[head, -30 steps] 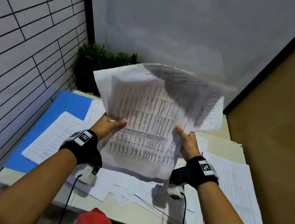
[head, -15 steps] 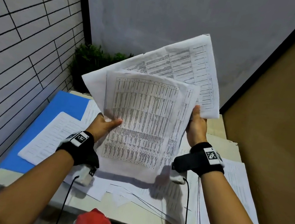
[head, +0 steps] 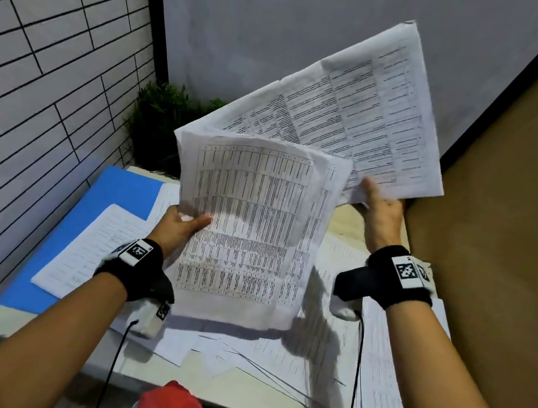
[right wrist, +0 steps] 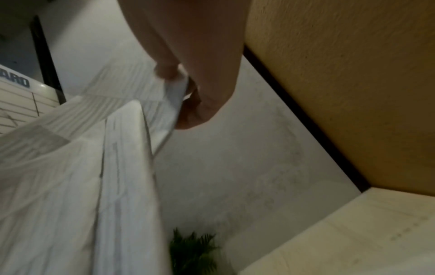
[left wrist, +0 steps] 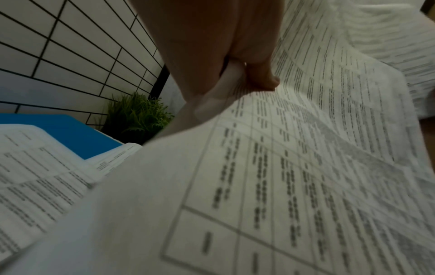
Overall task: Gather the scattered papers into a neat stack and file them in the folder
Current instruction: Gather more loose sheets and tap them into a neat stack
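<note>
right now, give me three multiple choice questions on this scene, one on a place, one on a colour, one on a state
1. Where is the plant?
A. far left corner of the table
B. near right corner
C. on the floor

2. What colour is the folder?
A. red
B. blue
C. green

3. What is the right hand doing?
A. resting flat on the table
B. hanging idle
C. holding a raised sheet by its lower edge

Key: 1 A, it stands where the tiled wall meets the back wall. 2 B, blue shows beside the papers lying on it. 3 C, thumb and fingers pinch the paper, while the left hand holds the bundle.
</note>
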The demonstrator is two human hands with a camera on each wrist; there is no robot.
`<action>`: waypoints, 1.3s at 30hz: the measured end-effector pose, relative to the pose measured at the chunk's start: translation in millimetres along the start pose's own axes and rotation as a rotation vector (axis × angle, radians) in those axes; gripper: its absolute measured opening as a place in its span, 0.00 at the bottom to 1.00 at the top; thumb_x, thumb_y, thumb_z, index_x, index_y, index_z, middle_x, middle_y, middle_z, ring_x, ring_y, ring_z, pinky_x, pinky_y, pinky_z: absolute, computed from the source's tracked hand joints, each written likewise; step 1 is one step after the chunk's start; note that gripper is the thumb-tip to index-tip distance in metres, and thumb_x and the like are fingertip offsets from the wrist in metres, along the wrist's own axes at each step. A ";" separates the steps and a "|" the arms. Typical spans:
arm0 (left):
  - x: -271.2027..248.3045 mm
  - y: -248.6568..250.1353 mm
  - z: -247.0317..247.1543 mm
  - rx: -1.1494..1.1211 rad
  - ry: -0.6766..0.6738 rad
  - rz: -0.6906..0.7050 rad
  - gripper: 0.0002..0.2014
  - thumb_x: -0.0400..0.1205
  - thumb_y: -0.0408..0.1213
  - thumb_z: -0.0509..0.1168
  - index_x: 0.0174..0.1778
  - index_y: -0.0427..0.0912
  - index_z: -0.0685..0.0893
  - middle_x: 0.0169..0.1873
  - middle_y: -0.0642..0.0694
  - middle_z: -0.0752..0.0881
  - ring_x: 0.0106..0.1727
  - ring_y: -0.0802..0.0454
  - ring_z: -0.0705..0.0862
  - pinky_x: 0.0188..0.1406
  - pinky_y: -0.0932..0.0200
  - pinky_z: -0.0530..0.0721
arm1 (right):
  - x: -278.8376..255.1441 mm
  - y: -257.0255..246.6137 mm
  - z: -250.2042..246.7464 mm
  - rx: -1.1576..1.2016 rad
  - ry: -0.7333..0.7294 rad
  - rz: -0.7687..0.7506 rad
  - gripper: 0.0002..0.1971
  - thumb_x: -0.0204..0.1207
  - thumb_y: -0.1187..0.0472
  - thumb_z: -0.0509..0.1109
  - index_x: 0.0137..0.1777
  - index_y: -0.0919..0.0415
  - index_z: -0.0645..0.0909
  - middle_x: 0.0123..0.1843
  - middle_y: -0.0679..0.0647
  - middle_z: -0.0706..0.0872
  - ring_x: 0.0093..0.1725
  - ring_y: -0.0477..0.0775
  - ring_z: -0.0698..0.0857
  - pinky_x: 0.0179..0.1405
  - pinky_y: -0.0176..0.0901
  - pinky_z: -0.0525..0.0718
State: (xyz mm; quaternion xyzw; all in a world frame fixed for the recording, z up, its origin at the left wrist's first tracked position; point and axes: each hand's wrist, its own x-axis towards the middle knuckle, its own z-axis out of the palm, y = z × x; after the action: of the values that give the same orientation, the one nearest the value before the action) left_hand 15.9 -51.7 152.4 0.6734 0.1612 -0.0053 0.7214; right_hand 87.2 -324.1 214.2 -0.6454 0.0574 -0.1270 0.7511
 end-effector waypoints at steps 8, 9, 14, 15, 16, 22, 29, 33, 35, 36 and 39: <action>7.3 -11.6 -9.7 -0.063 0.105 -0.016 0.10 0.79 0.28 0.64 0.36 0.46 0.74 0.36 0.47 0.82 0.43 0.48 0.82 0.53 0.54 0.81 | 16.8 10.3 -11.6 0.107 0.241 0.027 0.18 0.79 0.65 0.66 0.68 0.62 0.73 0.51 0.51 0.85 0.45 0.48 0.85 0.36 0.41 0.89; 8.8 -14.1 -17.6 -0.072 0.134 -0.033 0.09 0.79 0.29 0.64 0.36 0.45 0.75 0.34 0.47 0.84 0.43 0.46 0.82 0.56 0.51 0.80 | 21.1 8.1 -18.2 0.108 0.286 0.010 0.23 0.79 0.62 0.67 0.72 0.63 0.70 0.57 0.54 0.84 0.50 0.52 0.84 0.37 0.39 0.90; 18.7 -25.4 -56.4 0.015 0.354 0.023 0.10 0.80 0.32 0.64 0.52 0.30 0.81 0.43 0.42 0.87 0.52 0.42 0.83 0.56 0.51 0.77 | 34.3 -7.8 -36.1 -0.187 0.294 -0.113 0.19 0.81 0.62 0.63 0.68 0.73 0.73 0.63 0.62 0.82 0.59 0.51 0.81 0.42 0.17 0.75; 19.4 -24.2 -58.7 0.024 0.395 0.036 0.14 0.80 0.33 0.65 0.57 0.28 0.80 0.50 0.39 0.85 0.56 0.41 0.82 0.57 0.51 0.77 | 35.8 -9.3 -37.2 -0.222 0.245 -0.118 0.18 0.81 0.64 0.63 0.65 0.76 0.75 0.57 0.59 0.82 0.55 0.48 0.80 0.44 0.23 0.76; 21.0 -23.3 -60.4 0.027 0.413 0.043 0.16 0.79 0.35 0.65 0.59 0.28 0.79 0.54 0.36 0.85 0.58 0.40 0.82 0.59 0.50 0.77 | 35.2 -9.4 -36.6 -0.293 0.205 -0.102 0.18 0.80 0.64 0.63 0.62 0.79 0.75 0.53 0.57 0.80 0.52 0.48 0.79 0.48 0.33 0.77; 25.8 -19.4 -31.8 -0.004 0.252 -0.013 0.18 0.78 0.34 0.66 0.62 0.30 0.77 0.56 0.37 0.83 0.56 0.42 0.82 0.60 0.48 0.79 | 7.1 17.4 3.3 -0.485 -0.067 0.095 0.04 0.79 0.66 0.65 0.46 0.67 0.78 0.38 0.57 0.79 0.30 0.41 0.78 0.22 0.23 0.72; 27.3 -21.5 2.4 -0.055 0.077 -0.060 0.20 0.77 0.52 0.64 0.54 0.38 0.84 0.49 0.41 0.87 0.56 0.41 0.84 0.64 0.42 0.79 | -29.6 53.9 27.6 -0.127 -0.140 0.335 0.18 0.77 0.73 0.65 0.64 0.63 0.65 0.52 0.59 0.79 0.40 0.48 0.80 0.26 0.19 0.81; 24.1 -22.3 5.9 -0.201 0.046 -0.035 0.42 0.72 0.70 0.55 0.75 0.43 0.69 0.73 0.42 0.74 0.73 0.45 0.73 0.77 0.42 0.67 | -35.5 52.7 27.2 -0.083 -0.180 0.279 0.17 0.76 0.78 0.63 0.65 0.73 0.74 0.50 0.59 0.84 0.37 0.42 0.85 0.37 0.24 0.85; 8.8 -6.1 13.9 -0.140 0.034 0.053 0.23 0.81 0.45 0.61 0.69 0.36 0.74 0.60 0.42 0.83 0.60 0.48 0.82 0.63 0.54 0.81 | -35.3 52.0 25.0 -0.097 -0.185 0.213 0.10 0.75 0.77 0.65 0.53 0.68 0.80 0.37 0.50 0.87 0.30 0.36 0.86 0.37 0.30 0.86; 7.1 -3.1 17.0 -0.094 0.037 0.090 0.18 0.81 0.37 0.63 0.65 0.33 0.75 0.51 0.44 0.85 0.52 0.51 0.84 0.51 0.64 0.85 | -34.3 53.1 23.6 -0.113 -0.195 0.178 0.08 0.74 0.76 0.67 0.46 0.64 0.81 0.31 0.44 0.88 0.29 0.35 0.86 0.37 0.34 0.85; 6.4 0.7 18.2 -0.080 0.064 0.183 0.19 0.75 0.34 0.70 0.59 0.32 0.79 0.43 0.47 0.85 0.52 0.46 0.84 0.45 0.68 0.86 | -31.0 53.6 20.0 -0.127 -0.235 0.109 0.09 0.67 0.68 0.76 0.43 0.55 0.83 0.33 0.40 0.91 0.37 0.38 0.89 0.51 0.42 0.86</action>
State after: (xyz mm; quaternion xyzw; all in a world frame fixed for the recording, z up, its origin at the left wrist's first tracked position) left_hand 26.2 -68.0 152.3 0.6559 0.1219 0.0884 0.7397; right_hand 68.7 -289.6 162.2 -0.6979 0.0121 -0.0059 0.7160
